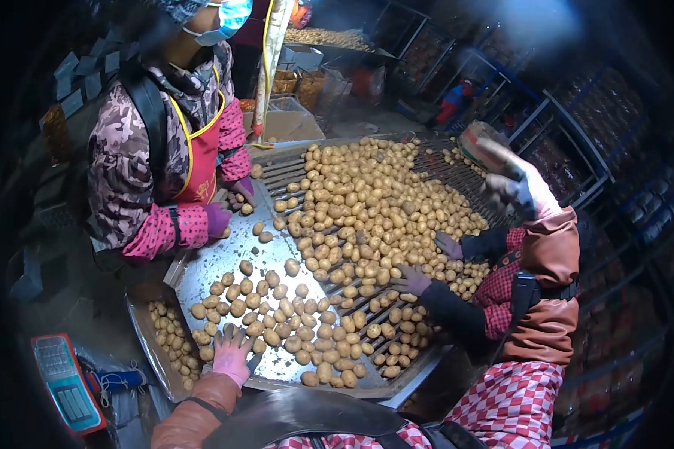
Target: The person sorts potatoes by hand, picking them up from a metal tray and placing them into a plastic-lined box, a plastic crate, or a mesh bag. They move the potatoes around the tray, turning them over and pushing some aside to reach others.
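My left hand [232,359], in a pink and grey glove, rests with fingers spread at the near left edge of a metal sorting table [277,243]. Its fingertips touch potatoes [266,310] lying loose on the sheet metal. High on the right side, my right hand [515,183] is raised beyond the table's edge and smeared by motion. Beside its fingers appears a blurred roundish object [479,142]; whether the hand holds it I cannot make out. A large heap of potatoes [374,194] covers the slatted part of the table.
Across the table a masked co-worker's gloved hand [217,221] rests near potatoes. Another person's gloved hands [413,280] reach in from the right. A bin of potatoes [168,337] stands at left, near a red and teal scale [69,385]. Metal racks [569,135] stand behind.
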Demonstrator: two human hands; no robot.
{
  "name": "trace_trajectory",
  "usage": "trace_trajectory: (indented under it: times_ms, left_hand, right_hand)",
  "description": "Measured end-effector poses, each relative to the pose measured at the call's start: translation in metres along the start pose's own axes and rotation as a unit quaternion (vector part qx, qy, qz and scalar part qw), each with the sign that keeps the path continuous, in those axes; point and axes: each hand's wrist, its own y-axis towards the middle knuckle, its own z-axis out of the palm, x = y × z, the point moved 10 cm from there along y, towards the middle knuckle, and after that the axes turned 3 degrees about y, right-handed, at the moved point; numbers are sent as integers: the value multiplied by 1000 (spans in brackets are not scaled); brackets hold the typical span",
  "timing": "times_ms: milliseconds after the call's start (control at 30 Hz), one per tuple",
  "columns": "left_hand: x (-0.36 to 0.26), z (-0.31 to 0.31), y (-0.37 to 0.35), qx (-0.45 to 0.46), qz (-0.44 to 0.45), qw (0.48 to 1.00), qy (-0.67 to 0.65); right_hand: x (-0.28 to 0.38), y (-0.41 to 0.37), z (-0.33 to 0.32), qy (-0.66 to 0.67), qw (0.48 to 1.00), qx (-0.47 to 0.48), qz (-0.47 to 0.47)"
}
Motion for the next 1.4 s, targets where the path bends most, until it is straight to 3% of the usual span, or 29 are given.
trace_trajectory:
  times_ms: [33,100,167,233,300,400,467,567,600,633,733,800,900,1033,1100,1200,1400]
  left_hand:
    - [1,1,1,3,-1,1000,-3]
    - [3,5,0,7,3,1000,1]
    - [2,1,2,4,2,1000,-8]
    - [3,0,4,7,-3,1000,-12]
    - [2,0,4,11,2,1000,-14]
    - [2,-5,6,11,2,1000,1]
    - [5,-9,8,28,14,999,-38]
    - [23,3,4,10,54,995,-78]
    - [28,-3,5,-9,57,995,-82]
    - [30,-12,9,-9,61,995,-84]
    - [47,-13,18,36,6,997,-75]
    - [47,1,16,56,26,995,-74]
    - [46,3,17,82,51,992,-87]
    - [52,9,18,99,49,989,-103]
    - [52,14,16,77,62,992,-79]
    - [56,18,14,73,54,993,-70]
    - [58,0,18,28,46,997,-54]
  right_hand:
    - [-16,-3,12,-15,995,80,55]
    - [-56,-6,9,-11,979,91,183]
    - [-120,28,-60,118,974,-69,182]
    - [-150,43,-135,132,942,-280,130]
    - [-139,56,-150,84,936,-323,112]
    - [-87,69,-85,-3,966,-224,129]
    - [-78,77,-39,-88,967,-92,223]
    - [-101,62,27,-231,870,117,419]
    - [-102,66,46,-137,909,254,300]
    - [-118,62,42,-147,903,242,323]
    - [-165,95,-19,-244,913,13,327]
    - [-180,115,-56,-320,900,-124,268]
    - [-157,156,-63,-387,884,-208,161]
    - [-81,210,34,-274,940,-140,147]
    - [-67,226,78,-265,926,-119,241]
    - [-61,256,106,-406,873,-76,259]
    - [-76,274,121,-451,847,-27,281]
